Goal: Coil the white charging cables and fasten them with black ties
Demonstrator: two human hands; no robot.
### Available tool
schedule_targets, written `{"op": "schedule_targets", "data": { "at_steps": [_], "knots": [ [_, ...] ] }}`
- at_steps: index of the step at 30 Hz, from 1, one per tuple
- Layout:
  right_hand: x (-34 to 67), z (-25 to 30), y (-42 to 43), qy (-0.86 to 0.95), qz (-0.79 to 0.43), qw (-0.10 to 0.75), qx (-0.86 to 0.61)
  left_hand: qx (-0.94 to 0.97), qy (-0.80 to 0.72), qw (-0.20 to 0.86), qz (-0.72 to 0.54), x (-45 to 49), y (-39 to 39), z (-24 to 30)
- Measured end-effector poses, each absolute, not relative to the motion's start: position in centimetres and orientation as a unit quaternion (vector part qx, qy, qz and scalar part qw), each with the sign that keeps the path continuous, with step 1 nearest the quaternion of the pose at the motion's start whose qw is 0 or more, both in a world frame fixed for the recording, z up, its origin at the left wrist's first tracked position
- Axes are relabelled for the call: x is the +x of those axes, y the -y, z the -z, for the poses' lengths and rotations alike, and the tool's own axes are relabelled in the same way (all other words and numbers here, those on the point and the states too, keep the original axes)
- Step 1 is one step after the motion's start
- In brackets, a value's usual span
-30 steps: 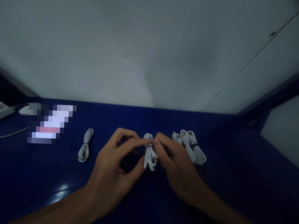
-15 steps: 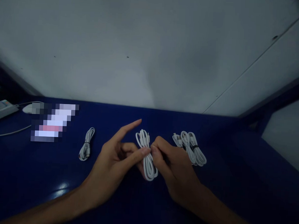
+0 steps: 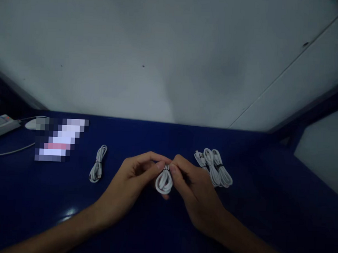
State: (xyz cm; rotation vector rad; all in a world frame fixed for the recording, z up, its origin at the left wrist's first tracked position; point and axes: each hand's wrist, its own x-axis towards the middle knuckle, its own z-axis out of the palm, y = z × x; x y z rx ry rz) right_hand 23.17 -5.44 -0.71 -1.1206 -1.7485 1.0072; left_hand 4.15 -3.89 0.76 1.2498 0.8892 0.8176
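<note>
Held bundle: coiled white cable bundle (image 3: 164,183), raised between your hands at centre, loop end toward you; upper part hidden by your fingers.
Dark tie: thin dark tie (image 3: 166,169) crosses the bundle right at your fingertips; can't tell if it's fastened.
Left hand: your left hand (image 3: 131,182) is clamped on the bundle, thumb in front near the tie, other fingers behind and below.
Right hand: your right hand (image 3: 196,183) has thumb and forefinger pinched together at the tie, apparently on its end; exact grip hidden.
Left cable: single coiled white cable with a dark tie round its middle (image 3: 98,164), lying on the glossy blue tabletop (image 3: 142,233), apart from your left hand.
Right cables: three coiled white cables side by side (image 3: 213,169), just beyond your right hand, partly covered by it; dark ties visible, can't check all three.
Progress: coiling looks done on your held bundle, tie already around it; securing that tie looks unfinished, judging by both hands there. Left cable looks tied.
</note>
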Motion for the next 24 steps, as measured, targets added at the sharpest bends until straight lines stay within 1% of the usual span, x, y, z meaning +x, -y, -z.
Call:
{"op": "schedule_targets", "data": {
  "at_steps": [2,5,7,10,14,19,24],
  "knots": [
    [23.3,0.7,5.4,0.667,-0.423,0.4,-0.465,0.635,-0.414,0.53,-0.38,4.2,4.5,-0.6],
    [23.5,0.6,5.3,0.64,-0.448,0.403,-0.476,0.73,-0.435,0.375,-0.37,4.1,5.3,-0.2],
    [23.6,0.5,5.2,0.632,-0.465,0.406,-0.469,0.751,-0.445,0.322,-0.368,4.0,5.5,0.0],
    [23.6,0.3,5.1,0.63,-0.49,0.397,-0.453,0.748,-0.451,0.29,-0.392,3.8,5.1,0.2],
    [23.6,0.1,5.2,0.639,-0.485,0.386,-0.455,0.731,-0.423,0.33,-0.421,3.9,4.7,0.2],
    [23.8,-0.1,5.1,0.686,-0.431,0.382,-0.445,0.681,-0.44,0.411,-0.417,4.1,4.8,-0.3],
    [24.0,0.2,4.9,0.717,-0.401,0.391,-0.416,0.589,-0.427,0.556,-0.401,4.3,4.5,-0.9]
  ]
}}
